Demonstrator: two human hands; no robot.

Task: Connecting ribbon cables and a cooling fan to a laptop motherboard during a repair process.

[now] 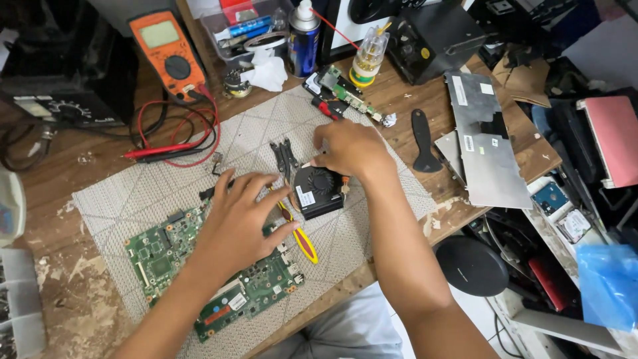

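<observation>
The fan (318, 189), a small black cooling unit with a white label, lies on the grey mat (166, 179) near the middle of the surface (60, 179), just right of the green board (166, 256). The right hand (349, 147) rests on its upper edge, fingertips pinched at the rim; whether they actually grip it or only steady it cannot be told. The left hand (232, 223) lies spread over the board's upper right corner, fingers loose and closed on nothing, reaching toward the fan. A yellow-handled screwdriver (302, 240) lies under that hand, tip toward the fan. The likely trouble is a tug: if the fan is lifted while a lead or screw joins it to the board, the connector could tear. The left palm pressing on the bare board could bend small parts. The screwdriver might roll off the mat. The red probe leads (174, 147) coil close by and could snag a wrist.
</observation>
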